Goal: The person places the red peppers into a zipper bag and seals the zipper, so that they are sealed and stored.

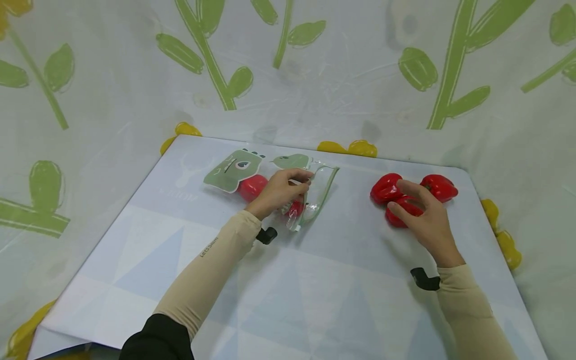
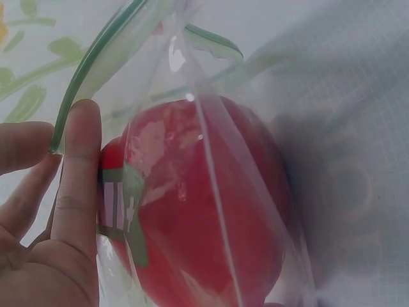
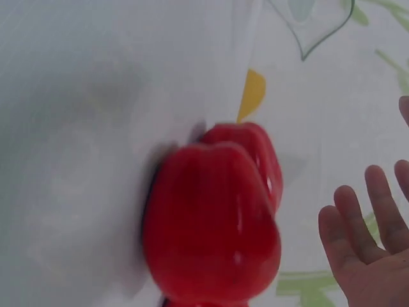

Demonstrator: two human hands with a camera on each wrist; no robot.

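Note:
A clear zip bag with a green cartoon print and a green zip strip lies at the middle back of the table. Inside it are red bell peppers; one pepper fills the left wrist view behind the plastic. My left hand pinches the bag's zip edge between thumb and fingers. Over on the right, three red bell peppers sit in a cluster. My right hand hovers over the nearest one, fingers spread; in the right wrist view the hand appears apart from the peppers.
The pale table has a light blue triangle pattern. Behind and around it hangs a white sheet with green leaf prints and yellow shapes. Black wrist mounts jut out under both wrists.

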